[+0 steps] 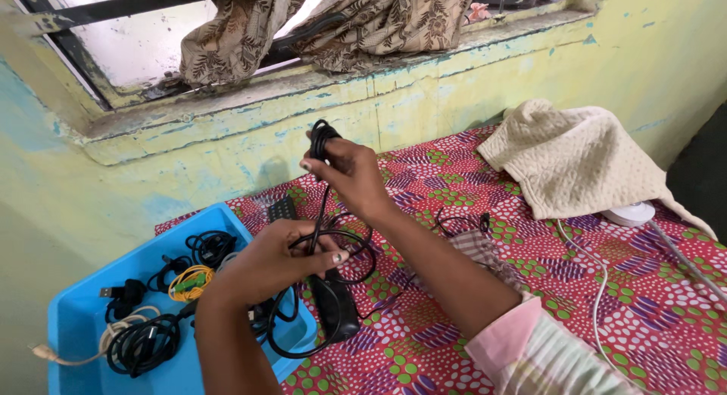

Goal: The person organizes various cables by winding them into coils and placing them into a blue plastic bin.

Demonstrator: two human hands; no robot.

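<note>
Up near the sill, the right hand [344, 168] pinches a folded bunch of black cord [324, 213]. Lower, the left hand [273, 262] grips the same cord's loops, its adapter [333, 308] hanging over the blue tray [76, 319] edge above the patterned cloth [424, 327].

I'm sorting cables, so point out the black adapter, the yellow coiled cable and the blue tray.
Black adapter [334, 308], head view, its body.
Yellow coiled cable [190, 281], head view, the coil.
Blue tray [76, 312], head view, bare floor.
</note>
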